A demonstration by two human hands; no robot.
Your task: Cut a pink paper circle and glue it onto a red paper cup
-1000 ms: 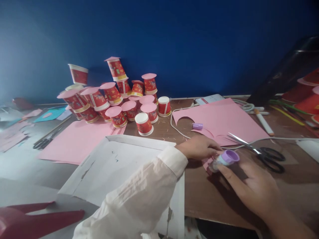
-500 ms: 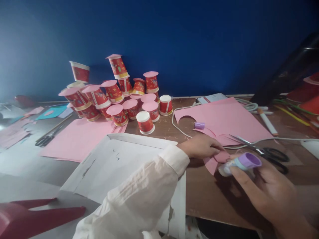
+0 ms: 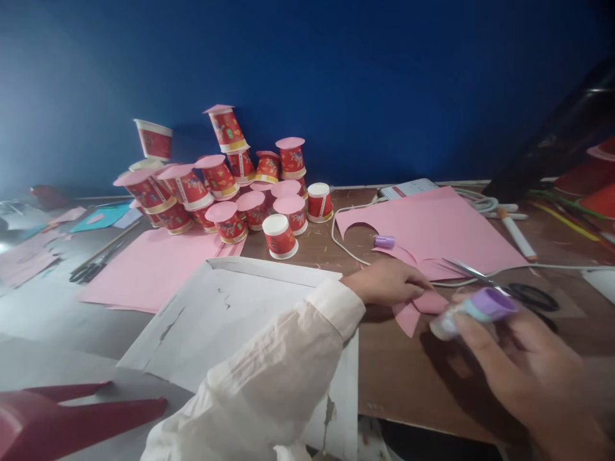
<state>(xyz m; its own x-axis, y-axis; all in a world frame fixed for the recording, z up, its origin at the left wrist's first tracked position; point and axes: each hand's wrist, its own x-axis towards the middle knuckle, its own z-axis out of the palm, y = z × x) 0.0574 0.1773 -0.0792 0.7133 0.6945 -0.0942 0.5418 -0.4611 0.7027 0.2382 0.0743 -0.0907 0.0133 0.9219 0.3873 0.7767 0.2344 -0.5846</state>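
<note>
My right hand point(image 3: 523, 358) is closed round a glue stick point(image 3: 473, 314) with a clear end and a purple base; it is slightly blurred. Under the fingers of my left hand point(image 3: 391, 282) lies a pink paper piece point(image 3: 431, 302), pressed against the brown table, with a pointed pink scrap point(image 3: 407, 318) below it. A purple cap point(image 3: 384, 241) rests just beyond the left hand, on the edge of a large cut pink sheet point(image 3: 432, 224). Scissors point(image 3: 500, 288) with black handles lie behind my right hand, blades over that sheet.
Red paper cups point(image 3: 229, 227), many topped with pink discs, stand stacked along the blue wall. A white board or folder point(image 3: 259, 307) lies under my left forearm. More pink sheets point(image 3: 163, 262), a phone point(image 3: 408, 188), a white cable point(image 3: 343, 246) and a marker point(image 3: 516, 235) lie around.
My right hand has shifted a little right and away from the pink piece, carrying the glue stick. The left hand stays in place on the paper.
</note>
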